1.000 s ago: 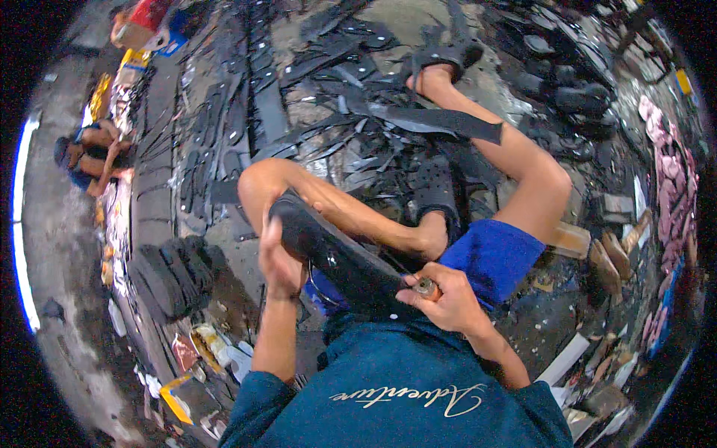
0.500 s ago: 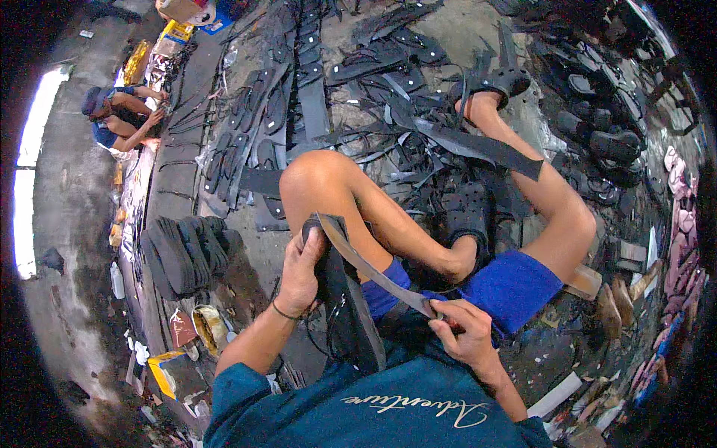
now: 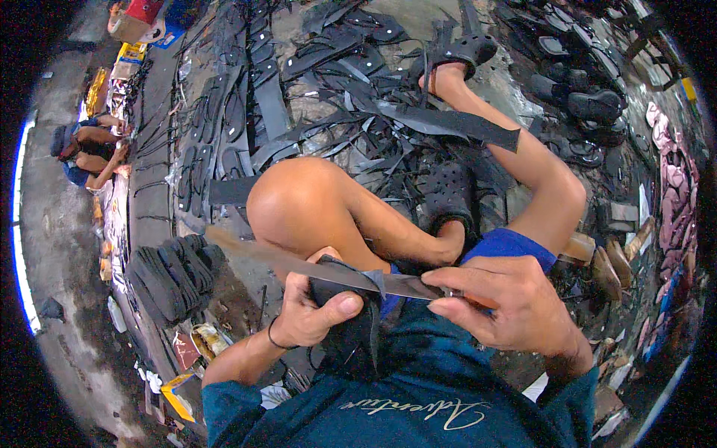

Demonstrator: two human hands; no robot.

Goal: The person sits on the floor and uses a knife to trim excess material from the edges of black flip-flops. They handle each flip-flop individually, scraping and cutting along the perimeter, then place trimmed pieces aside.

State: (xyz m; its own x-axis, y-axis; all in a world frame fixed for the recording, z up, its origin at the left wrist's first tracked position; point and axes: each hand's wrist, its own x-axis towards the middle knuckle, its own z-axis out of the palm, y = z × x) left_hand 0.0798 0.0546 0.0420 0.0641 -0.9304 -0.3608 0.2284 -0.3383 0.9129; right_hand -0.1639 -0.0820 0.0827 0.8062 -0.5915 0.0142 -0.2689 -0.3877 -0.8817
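Long-bladed knife (image 3: 310,266) across a black sole (image 3: 345,340), right over the sitter's lap.
The left hand (image 3: 312,308) grips the sole, thumb on top; the right hand (image 3: 515,299) is closed on the knife's handle. A greyish sliver (image 3: 378,282) stands against the blade. Stacked dark slabs (image 3: 175,276) lie off left.

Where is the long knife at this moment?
In the head view, the long knife is near the middle: the right hand grips it, and it stretches leftward across the black piece held by the left hand.
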